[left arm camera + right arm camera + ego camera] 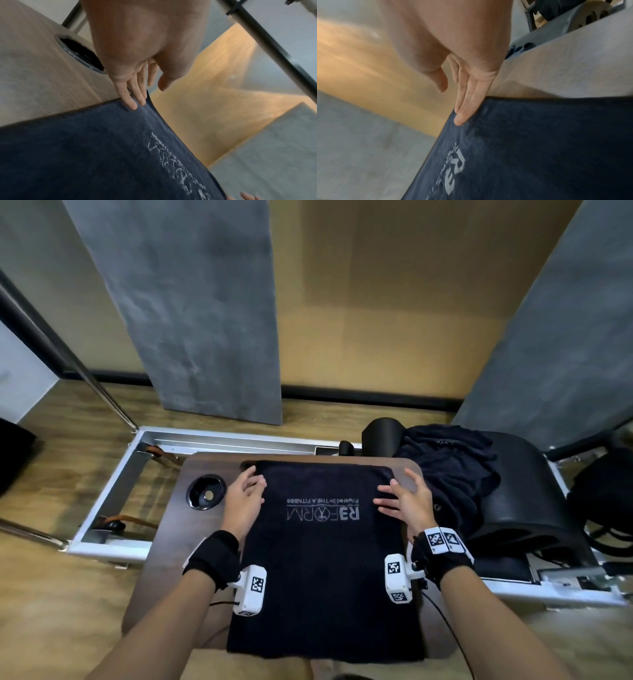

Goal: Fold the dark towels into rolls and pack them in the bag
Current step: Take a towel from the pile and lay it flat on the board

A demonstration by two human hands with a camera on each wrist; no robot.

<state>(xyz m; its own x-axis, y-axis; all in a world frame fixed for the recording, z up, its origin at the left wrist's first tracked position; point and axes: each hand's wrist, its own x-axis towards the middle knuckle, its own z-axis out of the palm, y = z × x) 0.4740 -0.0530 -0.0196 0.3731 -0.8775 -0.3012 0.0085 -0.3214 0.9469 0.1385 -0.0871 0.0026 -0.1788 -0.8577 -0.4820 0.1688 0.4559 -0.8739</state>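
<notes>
A dark navy towel with a white logo lies flat on the brown wooden table, its near end hanging over the front edge. My left hand rests with straight fingers on the towel's left edge near the far corner. My right hand lies flat on the towel's right side; its fingertips press the cloth. Neither hand grips anything. A heap of more dark towels sits to the right on a black padded barrel. A black bag stands at the far right.
A round black cup holder is sunk into the table's left side. Behind the table runs a silver metal frame with straps on the wooden floor. Grey panels lean against the wall.
</notes>
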